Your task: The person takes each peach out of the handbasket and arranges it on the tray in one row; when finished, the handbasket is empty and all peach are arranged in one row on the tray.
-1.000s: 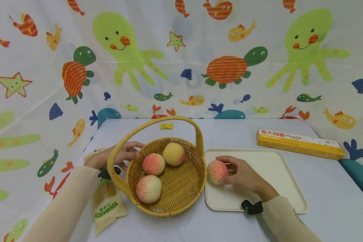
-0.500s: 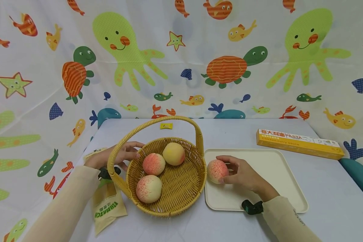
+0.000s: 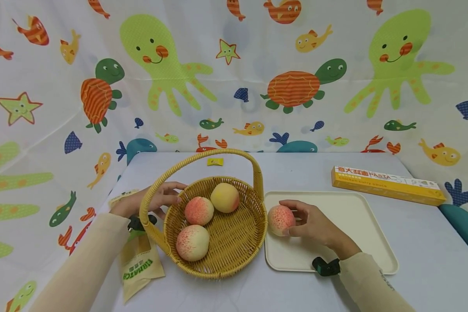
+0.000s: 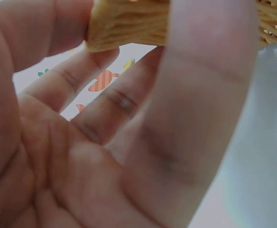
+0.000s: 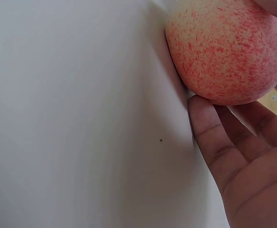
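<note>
A round wicker basket (image 3: 234, 234) with a tall arched handle stands in the middle of the head view. Three peaches lie inside: a yellow one (image 3: 225, 198), a red one (image 3: 199, 211) and a pale, speckled one (image 3: 193, 243). At the basket's left side my left hand (image 3: 161, 199) holds the wall, fingers bent at the rim; the handle passes in front of the wrist. In the left wrist view, wicker (image 4: 129, 23) shows between thumb and fingers. My right hand (image 3: 310, 223) grips a pink-speckled peach (image 3: 281, 220) at the left end of a cream tray (image 3: 347, 242).
A yellow pasta box (image 3: 388, 185) lies at the back right, beyond the tray. Beneath my left forearm is a tan packet (image 3: 140, 264) with green lettering. A small yellow packet (image 3: 215, 161) sits behind the basket. Sea-animal fabric (image 3: 249, 56) hangs around the table.
</note>
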`<state>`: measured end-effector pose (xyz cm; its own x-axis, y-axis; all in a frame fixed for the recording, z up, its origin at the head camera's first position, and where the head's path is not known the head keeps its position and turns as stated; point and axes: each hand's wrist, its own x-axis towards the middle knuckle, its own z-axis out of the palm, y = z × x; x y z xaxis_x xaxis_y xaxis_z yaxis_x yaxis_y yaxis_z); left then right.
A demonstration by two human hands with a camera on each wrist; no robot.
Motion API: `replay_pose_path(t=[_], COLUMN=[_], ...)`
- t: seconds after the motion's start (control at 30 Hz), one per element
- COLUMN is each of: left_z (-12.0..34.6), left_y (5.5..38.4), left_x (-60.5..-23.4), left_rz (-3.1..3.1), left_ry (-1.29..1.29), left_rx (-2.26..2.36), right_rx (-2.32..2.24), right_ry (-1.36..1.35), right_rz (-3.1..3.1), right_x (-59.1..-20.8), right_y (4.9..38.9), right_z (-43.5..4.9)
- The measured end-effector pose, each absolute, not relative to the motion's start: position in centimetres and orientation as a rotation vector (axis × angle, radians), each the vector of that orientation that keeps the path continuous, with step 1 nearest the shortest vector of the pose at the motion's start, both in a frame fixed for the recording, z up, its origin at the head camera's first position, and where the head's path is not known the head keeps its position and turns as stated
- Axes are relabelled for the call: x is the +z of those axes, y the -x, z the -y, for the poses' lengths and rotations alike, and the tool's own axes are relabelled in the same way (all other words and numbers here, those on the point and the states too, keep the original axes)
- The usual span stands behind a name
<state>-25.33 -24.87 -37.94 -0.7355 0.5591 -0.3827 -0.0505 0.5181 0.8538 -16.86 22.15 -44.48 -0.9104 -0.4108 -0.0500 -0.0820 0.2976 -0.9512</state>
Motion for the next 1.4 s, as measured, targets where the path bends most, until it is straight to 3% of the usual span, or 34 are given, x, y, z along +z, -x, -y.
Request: replay_pose_path(t=[0.93,1.4], left_z=[25.9,25.3], left_y=[24.2,24.3], left_x=[-37.9,-37.5], left_rz=[-2.124,-2.142], left_ry=[-0.382,-0.348], left_rx=[1.241,1.181], right_rx=[-1.641,-1.457], right_ry=[0.481,0.516], right_rz=[-2.264,-2.497], right_x=[-44.5,-42.5], right_y=[17.3,15.9], right_z=[-20.9,-21.8])
